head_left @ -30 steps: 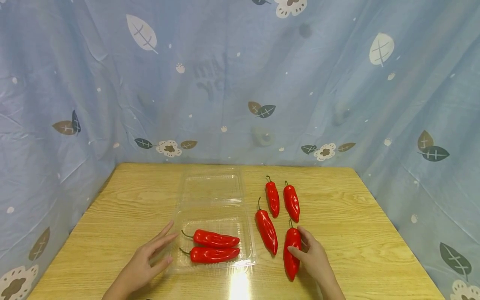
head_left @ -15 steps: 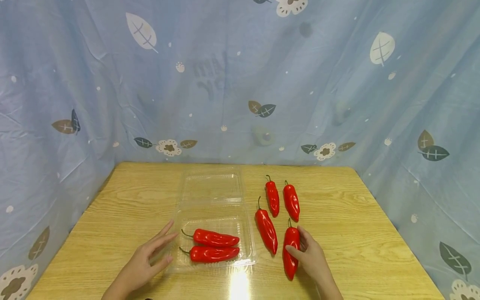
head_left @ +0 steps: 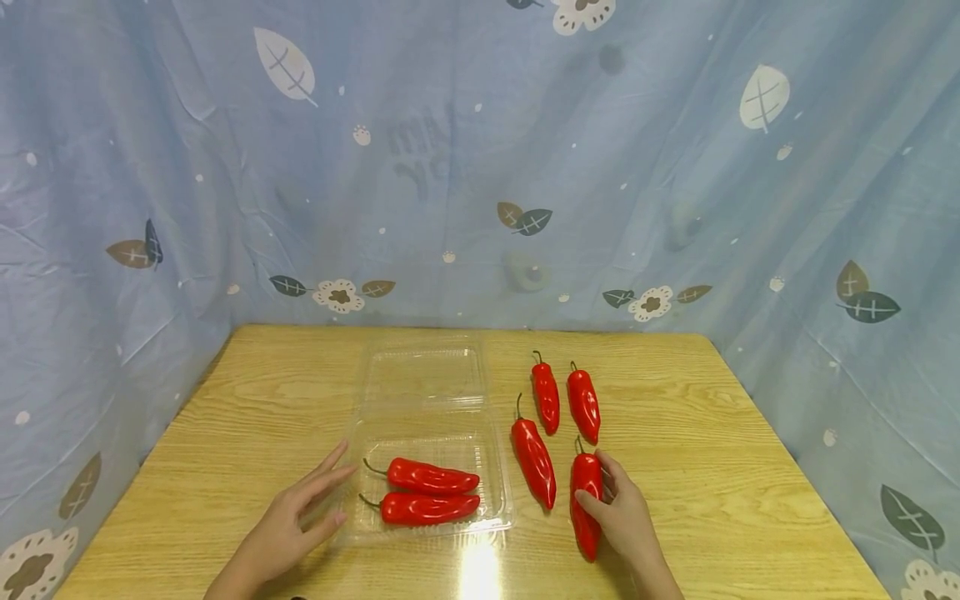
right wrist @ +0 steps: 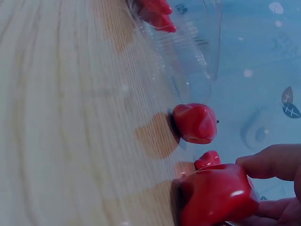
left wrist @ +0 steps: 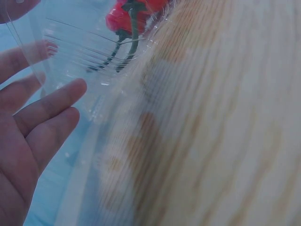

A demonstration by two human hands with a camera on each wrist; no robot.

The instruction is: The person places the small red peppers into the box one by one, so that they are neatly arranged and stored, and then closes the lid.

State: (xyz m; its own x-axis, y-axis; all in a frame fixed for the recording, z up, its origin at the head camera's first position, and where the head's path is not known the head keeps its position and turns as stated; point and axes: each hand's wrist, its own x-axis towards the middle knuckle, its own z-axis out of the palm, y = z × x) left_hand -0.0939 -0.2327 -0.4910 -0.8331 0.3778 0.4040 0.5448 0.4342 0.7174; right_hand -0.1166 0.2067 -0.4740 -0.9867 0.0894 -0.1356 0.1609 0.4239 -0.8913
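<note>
My right hand pinches a long red chili pepper, thumb on its near side and fingers along its right side. In the right wrist view that pepper lies between the thumb and fingers, low at the wood. My left hand is at the left edge of a clear plastic clamshell box, fingers spread and relaxed, holding nothing. Inside the box's near half two red peppers lie side by side, the upper one just above the lower one, stems to the left.
Left of the held pepper lies another red pepper. Farther back are two more, one pepper and its neighbour. The box's lid lies folded open toward the back of the wooden table. A blue patterned curtain surrounds it.
The pepper in my right hand has rocked slightly, its lower tip now a little farther right. My left hand and the other peppers stay in place.
</note>
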